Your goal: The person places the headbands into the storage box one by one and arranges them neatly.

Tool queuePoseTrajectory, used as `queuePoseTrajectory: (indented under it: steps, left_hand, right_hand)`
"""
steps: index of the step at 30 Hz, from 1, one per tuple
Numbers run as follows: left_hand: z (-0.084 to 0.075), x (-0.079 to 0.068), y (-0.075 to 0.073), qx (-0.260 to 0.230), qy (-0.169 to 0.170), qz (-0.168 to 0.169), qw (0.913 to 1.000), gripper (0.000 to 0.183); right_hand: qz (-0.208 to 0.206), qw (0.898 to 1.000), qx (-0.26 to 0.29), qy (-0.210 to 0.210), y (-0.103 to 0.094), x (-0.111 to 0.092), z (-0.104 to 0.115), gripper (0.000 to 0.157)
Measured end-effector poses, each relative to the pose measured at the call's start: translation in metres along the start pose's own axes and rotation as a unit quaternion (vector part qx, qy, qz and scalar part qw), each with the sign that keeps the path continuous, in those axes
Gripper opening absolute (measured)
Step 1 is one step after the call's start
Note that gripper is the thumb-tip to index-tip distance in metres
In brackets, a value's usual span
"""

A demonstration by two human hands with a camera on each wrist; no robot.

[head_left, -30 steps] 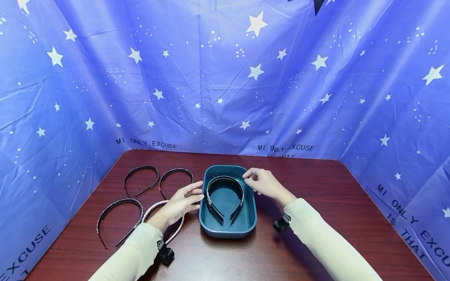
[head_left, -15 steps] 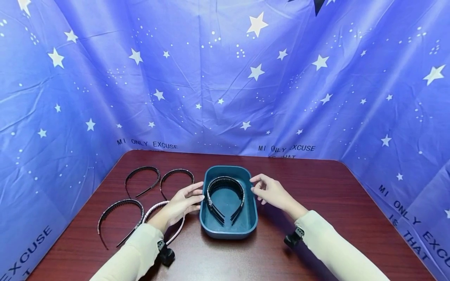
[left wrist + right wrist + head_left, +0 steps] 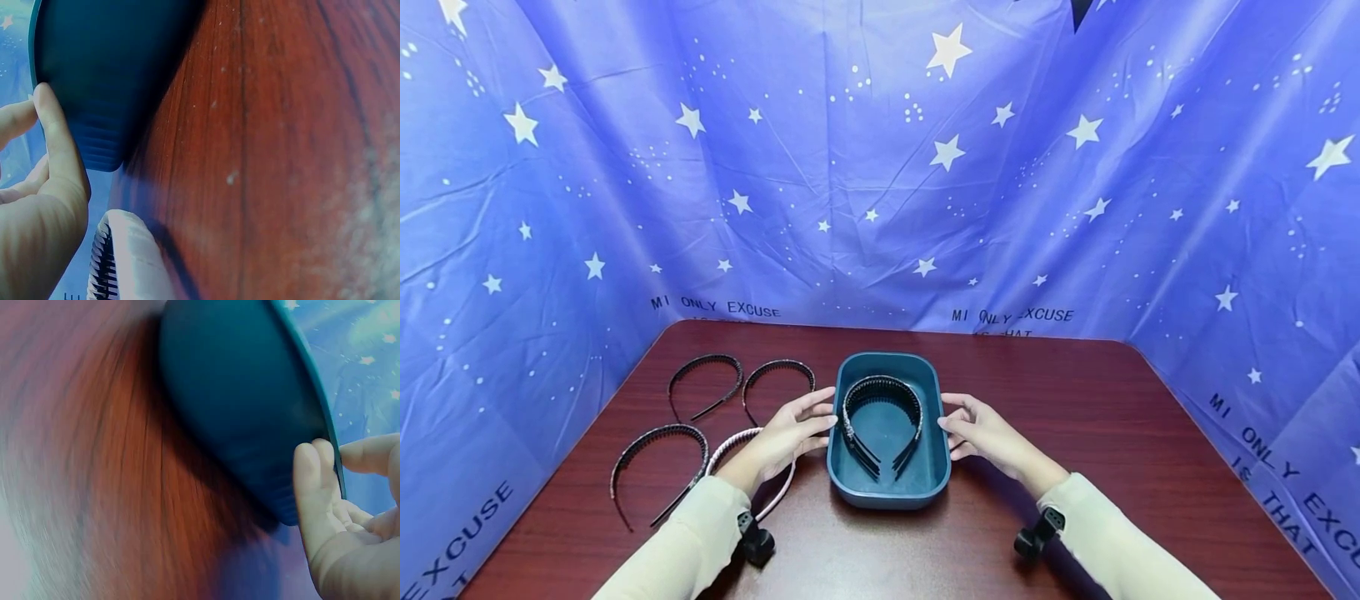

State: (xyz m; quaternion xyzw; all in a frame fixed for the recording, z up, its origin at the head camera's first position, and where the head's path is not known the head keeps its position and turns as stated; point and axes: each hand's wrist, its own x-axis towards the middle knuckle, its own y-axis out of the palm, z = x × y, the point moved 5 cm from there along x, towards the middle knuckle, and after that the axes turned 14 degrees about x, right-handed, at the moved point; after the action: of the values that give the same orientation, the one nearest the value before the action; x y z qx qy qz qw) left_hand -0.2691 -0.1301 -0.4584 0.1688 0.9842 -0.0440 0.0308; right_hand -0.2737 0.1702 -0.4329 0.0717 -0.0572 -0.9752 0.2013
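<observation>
A dark teal plastic box (image 3: 887, 497) stands upright on the table between both hands. Several black headbands (image 3: 882, 385) lie nested inside it, their ends pointing toward the person. At the box's left wall, my left hand (image 3: 784, 435) rests thumb and fingers against the side near the rim. On the opposite wall my right hand (image 3: 988, 433) touches the side in much the same way, fingers fairly straight. The wrist views show the thumbs (image 3: 59, 134) on the outer wall. A pink-white headband (image 3: 781, 492) lies partly hidden beneath the left wrist.
Left of the box, three dark headbands lie on the reddish-brown table (image 3: 1075, 400): a far-left one (image 3: 703, 358), one nearer the box (image 3: 778, 364) and one in front (image 3: 658, 432). A blue star-printed curtain (image 3: 880, 167) encloses the table's back and sides.
My right hand has moved from the box's upper right rim down and outward to its right side, the fingers now meeting the wall. The left hand and the headbands have stayed put.
</observation>
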Motion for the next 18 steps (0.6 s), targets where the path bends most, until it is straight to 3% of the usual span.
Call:
queuePoseTrajectory:
  steps: [5, 18]
  left_hand:
    - [-0.0001, 0.0011, -0.0001, 0.004, -0.001, 0.0, 1.0, 0.064]
    - [-0.0063, -0.0002, -0.003, 0.061, 0.016, -0.012, 0.9979, 0.066]
  right_hand:
    - [0.012, 0.998, 0.053, 0.017, -0.0012, -0.0014, -0.0056, 0.063]
    - [0.025, 0.997, 0.067, 0.018, -0.0011, -0.0019, -0.0098, 0.063]
